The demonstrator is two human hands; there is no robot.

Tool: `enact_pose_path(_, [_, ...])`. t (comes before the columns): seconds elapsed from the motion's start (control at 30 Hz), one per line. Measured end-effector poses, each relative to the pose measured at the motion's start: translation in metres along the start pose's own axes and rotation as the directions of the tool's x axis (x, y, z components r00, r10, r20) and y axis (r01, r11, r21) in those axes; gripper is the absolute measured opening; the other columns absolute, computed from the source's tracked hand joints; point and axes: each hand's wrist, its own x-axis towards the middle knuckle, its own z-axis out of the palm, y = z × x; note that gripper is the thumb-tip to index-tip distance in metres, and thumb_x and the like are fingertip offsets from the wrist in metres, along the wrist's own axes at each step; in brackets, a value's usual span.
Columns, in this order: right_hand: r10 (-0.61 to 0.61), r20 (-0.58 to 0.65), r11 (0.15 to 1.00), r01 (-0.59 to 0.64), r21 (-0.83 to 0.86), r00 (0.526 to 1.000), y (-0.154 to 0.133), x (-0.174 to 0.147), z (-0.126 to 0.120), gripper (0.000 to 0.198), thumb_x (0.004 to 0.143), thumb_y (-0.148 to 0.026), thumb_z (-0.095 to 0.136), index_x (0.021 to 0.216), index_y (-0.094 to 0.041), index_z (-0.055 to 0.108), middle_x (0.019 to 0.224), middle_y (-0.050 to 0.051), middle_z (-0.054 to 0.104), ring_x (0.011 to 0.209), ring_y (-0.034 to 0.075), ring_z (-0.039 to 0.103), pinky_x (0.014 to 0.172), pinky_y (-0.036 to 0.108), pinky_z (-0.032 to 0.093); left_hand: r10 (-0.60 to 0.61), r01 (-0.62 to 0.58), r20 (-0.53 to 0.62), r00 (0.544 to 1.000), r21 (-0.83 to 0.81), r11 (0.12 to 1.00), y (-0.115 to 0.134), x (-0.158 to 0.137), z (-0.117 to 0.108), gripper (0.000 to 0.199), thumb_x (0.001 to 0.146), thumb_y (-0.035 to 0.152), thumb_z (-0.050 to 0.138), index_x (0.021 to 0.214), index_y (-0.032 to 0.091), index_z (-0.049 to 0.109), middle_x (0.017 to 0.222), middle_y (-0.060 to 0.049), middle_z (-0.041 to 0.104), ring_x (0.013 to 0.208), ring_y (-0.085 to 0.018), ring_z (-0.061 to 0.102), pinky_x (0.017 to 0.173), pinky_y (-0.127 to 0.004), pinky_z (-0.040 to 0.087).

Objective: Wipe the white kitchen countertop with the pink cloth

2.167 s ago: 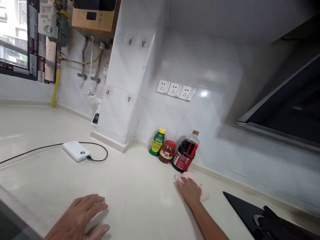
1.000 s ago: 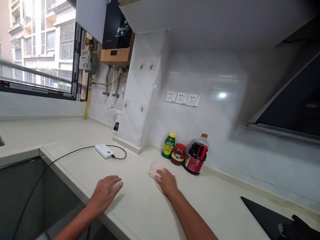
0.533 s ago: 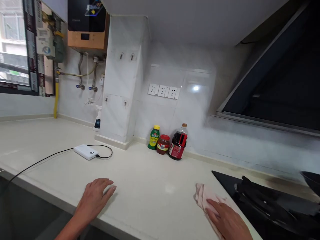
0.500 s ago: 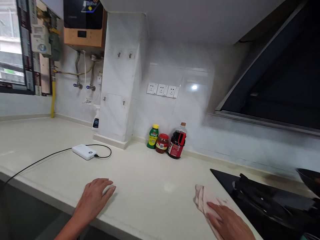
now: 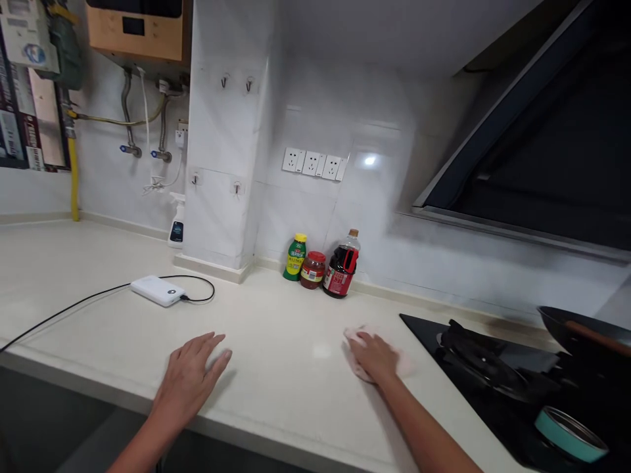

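My right hand (image 5: 375, 358) presses a pale pink cloth (image 5: 355, 369) onto the white countertop (image 5: 276, 374), just left of the black gas stove (image 5: 473, 374). Its fingers are bent over the cloth, which is slightly blurred. My left hand (image 5: 190, 371) hovers over or rests lightly at the counter's front edge, holding nothing, its thumb and fingers apart. Beyond that hand lies a white power bank (image 5: 156, 290) with a black cable (image 5: 73, 306) plugged into it.
Against the wall stand a green bottle with a yellow cap (image 5: 295, 257), a red-lidded jar (image 5: 312, 270) and a dark sauce bottle (image 5: 341, 266). A spray bottle (image 5: 177, 222) is behind the pillar. A wok (image 5: 582, 328) and a teal round container (image 5: 570, 435) sit on the stove.
My right hand has slid the cloth away from me and to the left across the counter. My left hand stays nearly in place. The view has turned slightly right and down.
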Motion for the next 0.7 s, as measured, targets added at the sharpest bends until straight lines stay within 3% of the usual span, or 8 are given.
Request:
enact_pose_path(0.1, [-0.218,0.047,0.975,0.215,0.061,0.975,-0.083,-0.003,0.015,0.047,0.097,-0.053,0.052,0.13,-0.021,0.058,0.142,0.011,0.052,0.131,0.028,0.047,0.113,0.055,0.033,-0.031,0.03,-0.018,0.999,-0.016,0.999,-0.001,0.001,0.002,0.049,0.097,0.055,0.041,0.127,0.025,0.067,0.136,-0.01,0.065,0.128,-0.03,0.056,0.103,-0.05,0.044])
enact_pose_path(0.17, [-0.42,0.071,0.904,0.41,0.12,0.905,-0.141,-0.028,0.026,0.045,0.098,-0.051,0.052,0.13,-0.021,0.059,0.145,0.01,0.05,0.134,0.028,0.045,0.113,0.053,0.033,-0.055,0.054,-0.016,0.998,-0.029,0.998,-0.002,0.001,0.003,0.05,0.097,0.056,0.041,0.127,0.026,0.067,0.138,-0.01,0.063,0.131,-0.029,0.054,0.105,-0.051,0.043])
enact_pose_path(0.3, [-0.773,0.07,0.627,0.741,0.241,0.631,-0.226,-0.102,0.037,0.038,0.092,-0.046,0.057,0.126,-0.03,0.063,0.146,0.005,0.052,0.133,0.025,0.046,0.113,0.044,0.035,-0.07,0.069,-0.012,0.997,-0.067,0.995,-0.008,0.001,0.002,0.051,0.097,0.055,0.038,0.129,0.028,0.066,0.14,-0.007,0.062,0.134,-0.027,0.052,0.108,-0.049,0.043])
enact_pose_path(0.37, [-0.872,0.042,0.479,0.832,0.281,0.488,-0.243,-0.13,0.036,0.042,0.087,-0.044,0.062,0.127,-0.032,0.062,0.141,0.003,0.056,0.13,0.024,0.049,0.112,0.04,0.036,-0.067,0.065,-0.016,0.998,-0.128,0.99,-0.013,0.002,0.0,0.052,0.098,0.054,0.035,0.126,0.026,0.068,0.137,-0.006,0.065,0.133,-0.026,0.055,0.11,-0.047,0.043])
enact_pose_path(0.43, [-0.912,0.01,0.393,0.868,0.304,0.41,-0.241,-0.146,0.033,0.046,0.086,-0.043,0.063,0.13,-0.032,0.06,0.14,0.003,0.056,0.131,0.023,0.048,0.112,0.038,0.036,-0.075,0.071,-0.01,0.997,-0.203,0.977,-0.017,0.004,-0.002,0.054,0.097,0.056,0.035,0.121,0.024,0.071,0.132,-0.006,0.069,0.127,-0.025,0.06,0.109,-0.042,0.046])
enact_pose_path(0.5, [-0.917,-0.018,0.372,0.872,0.317,0.398,-0.225,-0.152,0.031,0.044,0.088,-0.044,0.061,0.131,-0.033,0.059,0.145,0.002,0.053,0.134,0.022,0.045,0.114,0.038,0.034,-0.087,0.088,0.017,0.996,-0.233,0.968,-0.02,0.006,-0.004,0.056,0.096,0.058,0.036,0.118,0.022,0.073,0.129,-0.006,0.07,0.123,-0.024,0.063,0.108,-0.039,0.048])
enact_pose_path(0.57, [-0.903,-0.035,0.396,0.86,0.323,0.429,-0.198,-0.15,0.029,0.04,0.089,-0.042,0.061,0.128,-0.035,0.061,0.148,0.001,0.05,0.136,0.02,0.044,0.117,0.038,0.031,-0.092,0.101,0.054,0.994,-0.187,0.977,-0.019,0.006,-0.004,0.055,0.096,0.058,0.036,0.116,0.024,0.074,0.13,-0.005,0.07,0.125,-0.024,0.062,0.109,-0.04,0.046])
enact_pose_path(0.7, [-0.813,-0.043,0.545,0.786,0.291,0.58,-0.12,-0.124,0.027,0.039,0.085,-0.034,0.059,0.123,-0.036,0.064,0.147,0.0,0.052,0.137,0.02,0.045,0.117,0.039,0.032,-0.082,0.088,0.106,0.991,-0.045,0.995,-0.013,0.003,-0.003,0.055,0.096,0.061,0.035,0.117,0.028,0.074,0.133,-0.004,0.068,0.131,-0.027,0.057,0.11,-0.046,0.043])
